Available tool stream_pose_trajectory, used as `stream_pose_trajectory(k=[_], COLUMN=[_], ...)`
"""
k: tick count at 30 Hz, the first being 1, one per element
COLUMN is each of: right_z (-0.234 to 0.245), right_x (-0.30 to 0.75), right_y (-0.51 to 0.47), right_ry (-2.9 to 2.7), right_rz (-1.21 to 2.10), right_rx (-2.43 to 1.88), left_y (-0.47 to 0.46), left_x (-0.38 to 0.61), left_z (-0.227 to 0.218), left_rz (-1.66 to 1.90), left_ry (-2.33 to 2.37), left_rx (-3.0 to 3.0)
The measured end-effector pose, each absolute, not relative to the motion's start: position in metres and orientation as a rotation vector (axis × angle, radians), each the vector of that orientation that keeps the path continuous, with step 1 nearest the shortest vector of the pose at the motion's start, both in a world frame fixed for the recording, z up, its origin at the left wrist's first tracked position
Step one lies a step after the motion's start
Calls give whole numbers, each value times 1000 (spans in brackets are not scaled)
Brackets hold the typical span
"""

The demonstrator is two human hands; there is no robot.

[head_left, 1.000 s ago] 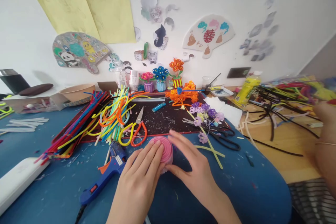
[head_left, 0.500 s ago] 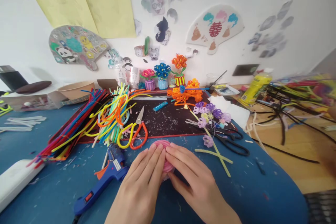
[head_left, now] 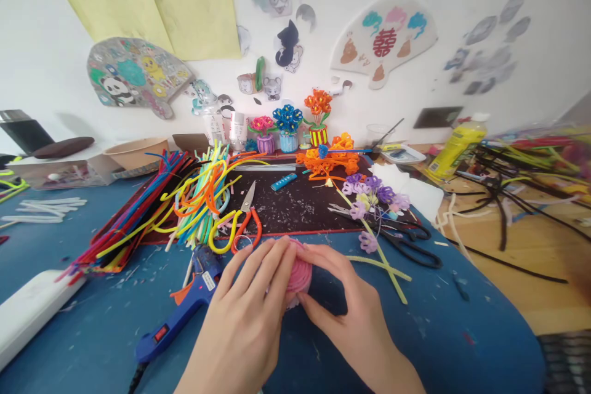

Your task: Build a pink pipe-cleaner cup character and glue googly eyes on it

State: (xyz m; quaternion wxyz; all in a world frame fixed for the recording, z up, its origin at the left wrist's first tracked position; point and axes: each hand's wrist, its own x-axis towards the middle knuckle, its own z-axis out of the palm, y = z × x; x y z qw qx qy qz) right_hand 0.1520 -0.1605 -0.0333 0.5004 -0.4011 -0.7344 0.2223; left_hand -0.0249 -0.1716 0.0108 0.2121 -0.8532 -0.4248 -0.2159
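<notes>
Between my hands, near the front middle of the table, is a round pink coil of pipe cleaner point(head_left: 300, 275) with a whitish edge showing beneath it. My left hand point(head_left: 252, 305) covers its left side, fingers together and bent over the top. My right hand point(head_left: 351, 308) grips the right side, thumb at the lower edge and fingertips at the upper edge. Much of the coil is hidden by the fingers. Just left of my left hand lies a blue hot glue gun point(head_left: 184, 314). Scissors with yellow and orange handles point(head_left: 240, 221) lie beyond the hands.
Bundles of coloured pipe cleaners point(head_left: 201, 197) lie at left. Purple pipe-cleaner flowers point(head_left: 368, 241), black-handled scissors point(head_left: 410, 249) and green stems point(head_left: 385, 261) are at right. Orange flowers point(head_left: 332, 160) and small potted flowers point(head_left: 289, 129) stand farther back. A yellow bottle point(head_left: 457, 148) stands by the wall.
My left fingers have drawn closer over the coil's top. My right fingers have lifted into a more arched grip, showing more of the coil's right side. The view has shifted slightly.
</notes>
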Motion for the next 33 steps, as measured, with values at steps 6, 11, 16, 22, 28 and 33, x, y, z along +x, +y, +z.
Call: stream_pose_trajectory(k=[6, 11, 16, 22, 28, 33], right_z=[-41, -42, -28, -19, -22, -22], right_x=[154, 141, 125, 121, 121, 119], right_y=[-164, -160, -155, -152, -152, -151], right_ry=[-1546, -1529, -1518, -1534, -1541, -1545], right_rz=[795, 983, 1125, 1104, 1057, 1052], right_rx=[-963, -965, -1109, -1046, -1025, -1041], left_y=[-168, -168, -169, -168, -168, -169], left_x=[-20, -24, -26, -27, -27, -28], left_z=[13, 7, 4, 6, 2, -1], left_rz=[-546, -497, -505, -483, -524, -527], left_ry=[-1153, -1157, -1119, -1056, -1040, -1067], left_rx=[-2415, -2466, -2470, -2491, -2530, -2542])
